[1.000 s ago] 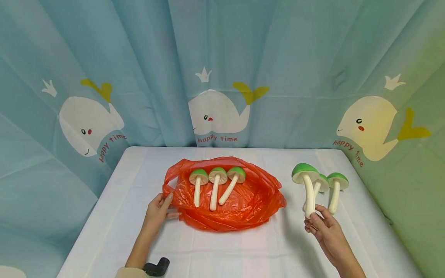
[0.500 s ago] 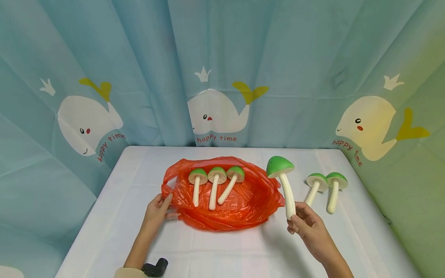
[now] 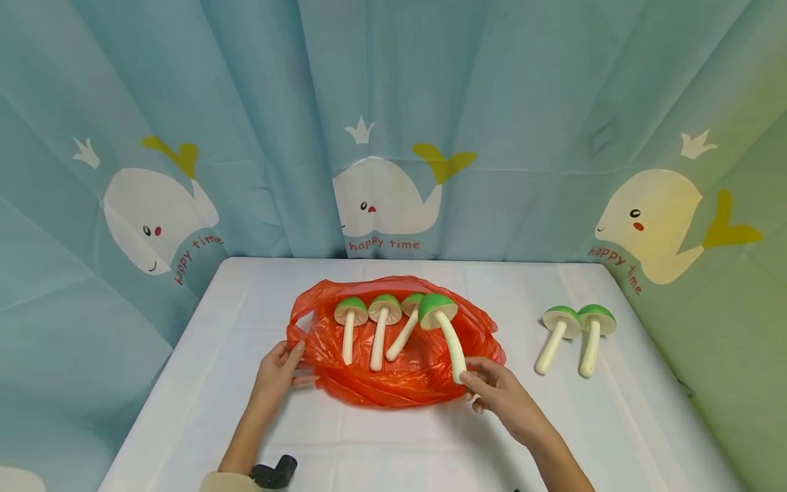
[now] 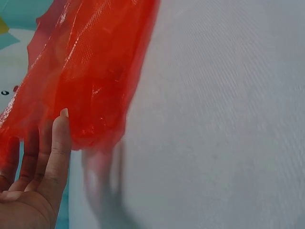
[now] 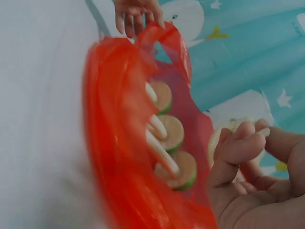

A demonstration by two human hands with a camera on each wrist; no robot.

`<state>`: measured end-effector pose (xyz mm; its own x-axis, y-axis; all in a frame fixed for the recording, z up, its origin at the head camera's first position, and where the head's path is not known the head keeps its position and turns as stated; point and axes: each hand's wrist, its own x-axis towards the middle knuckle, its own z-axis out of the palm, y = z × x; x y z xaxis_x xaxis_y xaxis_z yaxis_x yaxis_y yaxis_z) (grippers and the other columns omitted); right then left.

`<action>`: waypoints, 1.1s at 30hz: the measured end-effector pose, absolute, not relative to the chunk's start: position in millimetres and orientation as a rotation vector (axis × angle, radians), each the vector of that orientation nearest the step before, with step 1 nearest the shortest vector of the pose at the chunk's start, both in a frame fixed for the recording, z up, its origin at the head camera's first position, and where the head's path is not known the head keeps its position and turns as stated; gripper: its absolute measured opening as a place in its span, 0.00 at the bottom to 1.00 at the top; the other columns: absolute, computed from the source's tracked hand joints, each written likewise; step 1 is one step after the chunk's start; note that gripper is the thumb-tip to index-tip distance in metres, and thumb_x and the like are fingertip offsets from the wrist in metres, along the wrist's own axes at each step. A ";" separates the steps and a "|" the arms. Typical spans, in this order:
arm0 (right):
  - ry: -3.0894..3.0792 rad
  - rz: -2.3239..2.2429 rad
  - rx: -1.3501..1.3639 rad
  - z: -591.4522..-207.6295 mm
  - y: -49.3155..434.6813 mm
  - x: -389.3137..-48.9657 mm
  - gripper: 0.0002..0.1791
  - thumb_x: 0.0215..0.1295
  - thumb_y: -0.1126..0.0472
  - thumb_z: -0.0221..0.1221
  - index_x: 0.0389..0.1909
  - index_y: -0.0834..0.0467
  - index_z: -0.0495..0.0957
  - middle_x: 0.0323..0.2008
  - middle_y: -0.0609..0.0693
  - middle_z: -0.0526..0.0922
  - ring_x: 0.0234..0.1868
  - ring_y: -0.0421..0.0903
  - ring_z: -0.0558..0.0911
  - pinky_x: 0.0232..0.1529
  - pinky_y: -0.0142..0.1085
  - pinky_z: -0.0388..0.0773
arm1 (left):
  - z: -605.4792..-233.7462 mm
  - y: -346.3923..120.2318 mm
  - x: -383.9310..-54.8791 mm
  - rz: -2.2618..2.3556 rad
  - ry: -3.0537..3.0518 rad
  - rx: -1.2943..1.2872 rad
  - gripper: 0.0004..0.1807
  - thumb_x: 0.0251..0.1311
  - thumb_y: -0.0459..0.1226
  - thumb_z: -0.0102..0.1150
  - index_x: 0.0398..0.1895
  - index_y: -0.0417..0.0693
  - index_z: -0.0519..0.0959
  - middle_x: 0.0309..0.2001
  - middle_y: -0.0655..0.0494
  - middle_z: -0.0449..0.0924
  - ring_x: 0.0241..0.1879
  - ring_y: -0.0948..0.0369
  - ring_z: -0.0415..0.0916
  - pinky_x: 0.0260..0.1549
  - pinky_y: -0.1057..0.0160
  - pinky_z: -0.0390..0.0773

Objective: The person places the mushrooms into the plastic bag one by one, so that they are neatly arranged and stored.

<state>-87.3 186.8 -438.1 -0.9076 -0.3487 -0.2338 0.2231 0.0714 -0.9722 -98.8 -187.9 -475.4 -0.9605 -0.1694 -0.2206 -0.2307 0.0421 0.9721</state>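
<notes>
Two hands at work; left hand (image 3: 278, 372) pinches left edge of red plastic bag (image 3: 393, 383), fingers curled on film; bag lies open on white table (image 3: 203, 383), three green-capped mushrooms (image 3: 376, 320) inside, side by side, caps away from person; right hand (image 3: 501, 396) grips held mushroom (image 3: 444, 328) by stem foot, fingers closed round it; green domed cap, long cream stem; held over bag's right part, long axis tilted, cap up-left; two more mushrooms (image 3: 574, 328) lie right of bag on table.
</notes>
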 end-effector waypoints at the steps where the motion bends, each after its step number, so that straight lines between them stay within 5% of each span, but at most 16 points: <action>1: 1.916 -1.888 -0.107 -438.8 183.2 -89.3 0.26 0.66 0.58 0.57 0.55 0.72 0.65 0.35 0.60 0.76 0.29 0.44 0.74 0.24 0.29 0.72 | -474.8 -187.6 -98.9 2.106 2.226 -0.426 0.25 0.68 0.46 0.51 0.56 0.34 0.66 0.45 0.41 0.77 0.36 0.50 0.80 0.34 0.53 0.82; 6: 1.793 -1.905 -0.050 -444.9 169.5 -94.5 0.27 0.68 0.57 0.56 0.56 0.74 0.62 0.35 0.54 0.76 0.27 0.40 0.72 0.23 0.26 0.70 | -474.2 -185.9 -100.6 2.116 2.209 -0.422 0.25 0.68 0.46 0.51 0.57 0.35 0.66 0.45 0.41 0.77 0.38 0.48 0.79 0.34 0.53 0.82; 33: 1.968 -2.039 0.246 -447.6 144.9 -109.0 0.16 0.69 0.63 0.53 0.48 0.73 0.67 0.29 0.57 0.73 0.24 0.42 0.70 0.19 0.25 0.68 | -475.3 -187.5 -102.1 2.078 2.252 -0.439 0.24 0.67 0.48 0.51 0.56 0.38 0.69 0.45 0.42 0.78 0.38 0.50 0.79 0.34 0.57 0.82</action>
